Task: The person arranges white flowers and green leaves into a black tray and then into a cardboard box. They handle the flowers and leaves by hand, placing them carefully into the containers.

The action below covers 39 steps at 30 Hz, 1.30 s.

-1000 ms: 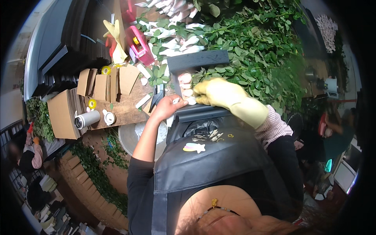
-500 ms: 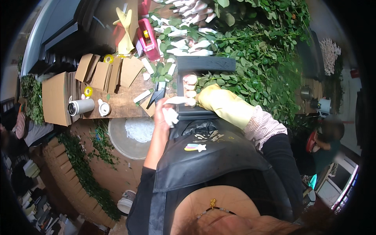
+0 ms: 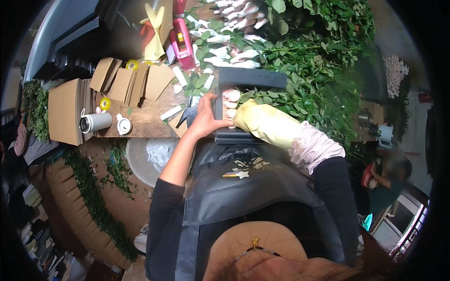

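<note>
Pale pink rose heads (image 3: 231,96) stand in a row in a black ridged holder (image 3: 252,78) at the table's front edge. My left hand (image 3: 206,114) is bare. Its fingers are spread at the left of the row, with the thumb reaching the nearest rose heads and nothing held. My right hand (image 3: 255,121), in a pale yellow glove with a striped cuff, is closed beside the nearest rose, seemingly round its stem just below the head; the fingertips are hidden. Leafy rose stems (image 3: 304,100) stretch away to the right.
White-netted rose heads (image 3: 241,56) lie behind the holder. To the left are a pink tape dispenser (image 3: 183,44), yellow gloves (image 3: 155,35), cardboard pieces (image 3: 124,84), a white tumbler (image 3: 96,122) and its lid (image 3: 123,125). Below the table edge stands a tub (image 3: 140,161) of white scraps.
My left hand has let go of the white netting it held and moved up to the roses, its fingers spreading. The gloved right hand stays beside the row.
</note>
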Motion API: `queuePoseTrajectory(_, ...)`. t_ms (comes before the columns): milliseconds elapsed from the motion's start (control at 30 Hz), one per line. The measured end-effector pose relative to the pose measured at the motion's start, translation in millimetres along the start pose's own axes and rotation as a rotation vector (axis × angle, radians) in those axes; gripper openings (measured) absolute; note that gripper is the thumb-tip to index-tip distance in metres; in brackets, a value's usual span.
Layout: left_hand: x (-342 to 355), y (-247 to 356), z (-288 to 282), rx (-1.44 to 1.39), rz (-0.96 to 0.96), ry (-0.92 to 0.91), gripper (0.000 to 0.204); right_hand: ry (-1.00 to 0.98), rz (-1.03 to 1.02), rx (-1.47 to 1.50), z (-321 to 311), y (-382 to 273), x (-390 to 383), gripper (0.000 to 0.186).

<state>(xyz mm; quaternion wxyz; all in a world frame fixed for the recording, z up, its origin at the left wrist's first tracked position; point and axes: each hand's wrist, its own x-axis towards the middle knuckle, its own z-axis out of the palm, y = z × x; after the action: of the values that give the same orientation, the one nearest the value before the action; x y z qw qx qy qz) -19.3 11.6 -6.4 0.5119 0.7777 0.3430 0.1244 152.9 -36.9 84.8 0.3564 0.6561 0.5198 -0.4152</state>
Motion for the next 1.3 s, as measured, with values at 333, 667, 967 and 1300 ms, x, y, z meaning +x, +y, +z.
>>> queuePoseTrajectory(333,7,-24,10,0.026,0.052,-0.193,0.105,0.485,-0.205,0.25,21,35,-20,0.031)
queuePoseTrajectory(667,23,-31,14,-0.137,-0.051,-0.146,0.082,0.634,-0.289,-0.321,26,19,-15,0.021)
queuePoseTrajectory(967,8,-29,28,-0.153,0.024,0.016,0.068,0.713,-0.226,0.081,32,27,8,0.017)
queuePoseTrajectory(1300,17,-35,41,-0.219,-0.088,0.174,0.031,0.663,-0.042,0.184,31,19,-12,0.05)
